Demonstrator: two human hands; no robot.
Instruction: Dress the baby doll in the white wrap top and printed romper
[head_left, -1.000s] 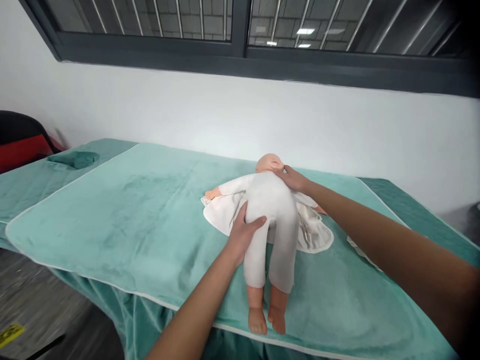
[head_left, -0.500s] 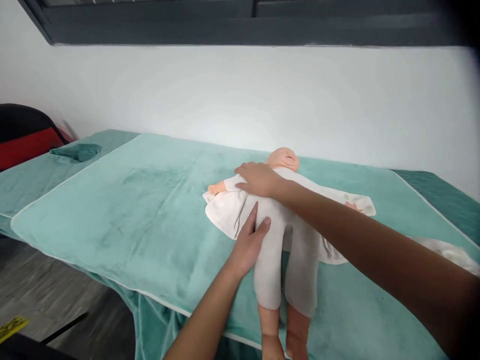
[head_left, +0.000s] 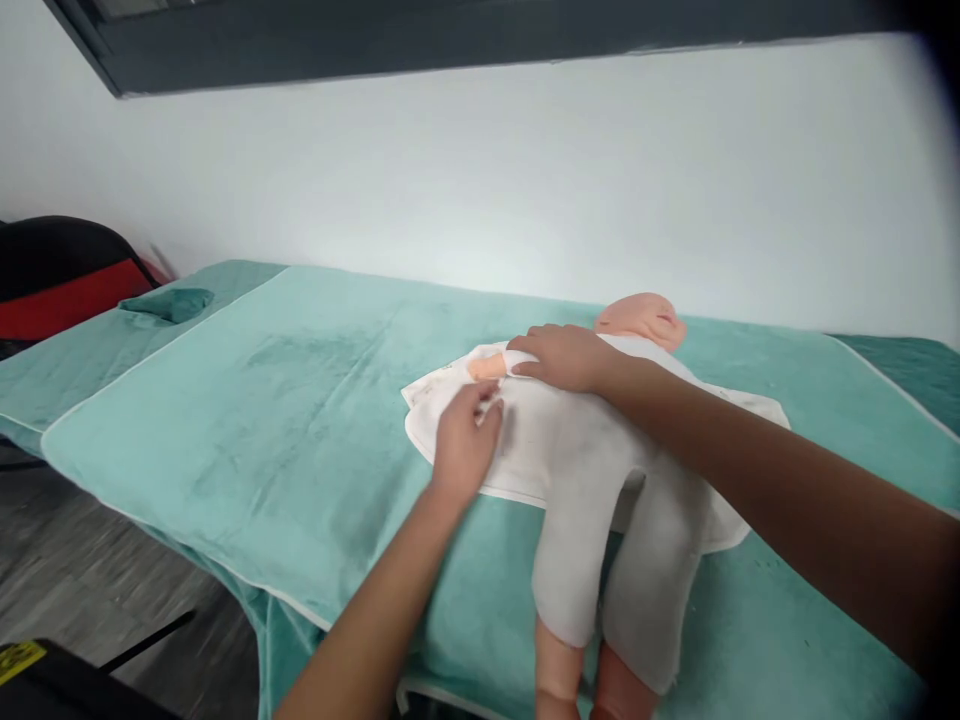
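Observation:
A baby doll (head_left: 630, 460) in white clothes lies tilted on its side, head at the far end and bare feet toward me. Under it a white garment (head_left: 517, 465) is spread out. My right hand (head_left: 566, 357) is wrapped over the doll's near sleeve and side, its palm against the body. The doll's small hand (head_left: 487, 367) sticks out just left of my fingertips. My left hand (head_left: 466, 435) is over the left part of the garment, fingers bent and thumb a little apart, with no cloth visibly gripped.
A green plush cover (head_left: 300, 420) lies over the table and hangs down at the front. The white wall (head_left: 450, 190) rises behind it. A black and red chair (head_left: 67, 280) stands at the left. Something dark with a yellow label (head_left: 21, 660) is at the lower left.
The doll has shifted right and turned onto its side, with my right hand moving along on it. My left hand has left the doll's hip and moved up and left over the spread garment.

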